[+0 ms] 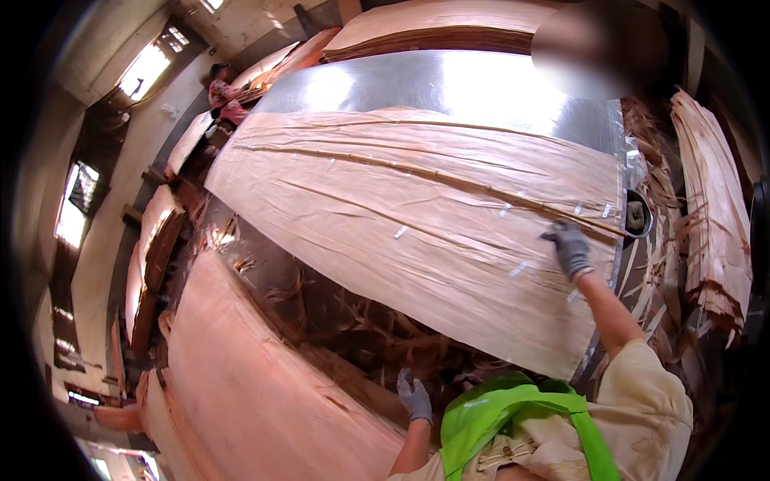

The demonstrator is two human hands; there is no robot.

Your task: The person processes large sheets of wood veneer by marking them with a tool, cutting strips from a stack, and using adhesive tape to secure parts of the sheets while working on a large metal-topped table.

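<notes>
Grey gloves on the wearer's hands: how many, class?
2: one grey fabric glove on the right hand, over the pale veneer sheet; another on the left hand, near the pinkish veneer stack.

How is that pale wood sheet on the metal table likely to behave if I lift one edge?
The pale wood sheet would probably flop, since ripples run along it. It might be fragile and split lengthwise, judging by the long creases. It looks thin lying against the metal table, so likely light for its spread.

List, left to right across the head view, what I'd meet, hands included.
Bright window, co-worker in pink, gloved left hand, gloved right hand, stack of thin wood sheets at the far right.
</notes>
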